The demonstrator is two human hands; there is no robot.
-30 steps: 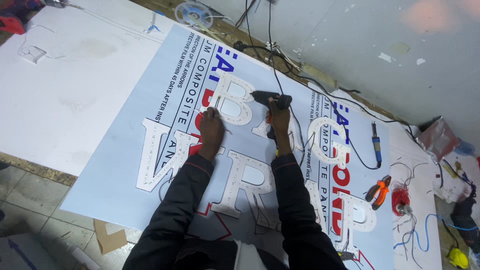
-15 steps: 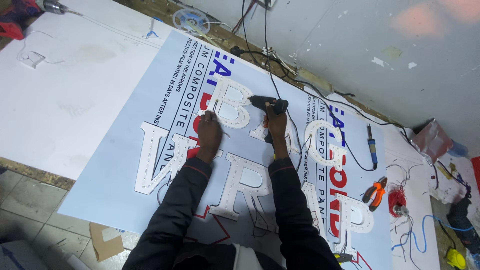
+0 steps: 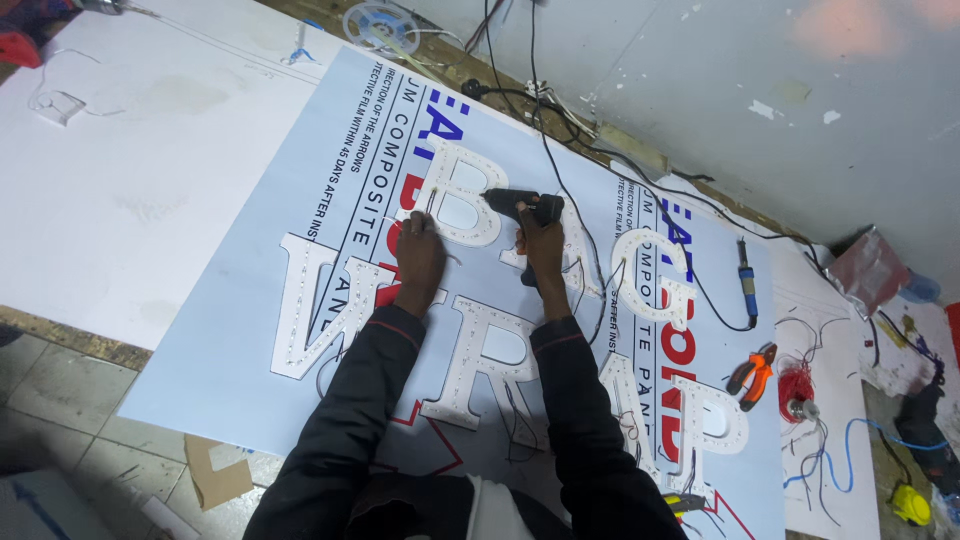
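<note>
Fingers of the right hand [image 3: 541, 240] are wrapped around the grip of a black glue gun [image 3: 520, 205], its nozzle pointing at the white letter-B shell [image 3: 462, 198]. Fingers of the left hand [image 3: 420, 252] are pinched together on a thin wire [image 3: 428, 204] at that letter's lower left edge.

Head view, items:
- Letter-B shell: flat on the printed composite panel [image 3: 250, 330], near its upper middle; white, open-faced, with small light dots along its strokes.
- Other white letter shells: a W shape [image 3: 320, 300] to the left, an R shape [image 3: 480, 365] between the forearms, a G shape [image 3: 650, 275] and a P shape [image 3: 715, 410] to the right. All carry dot rows; loose dark wires trail between several.
- Surface [image 3: 120, 200]: white sheet under the panel.
- Blue-handled soldering iron [image 3: 745, 275], orange pliers [image 3: 752, 368] and a red wire coil [image 3: 795, 385] to the right, well apart from the hands.
- Reel [image 3: 378, 25] at the far edge.

Progress, as judged: lights appear seated in every letter; wiring is partly done, with loose leads not yet tidied, and fixing at the B is the step in hand.
</note>
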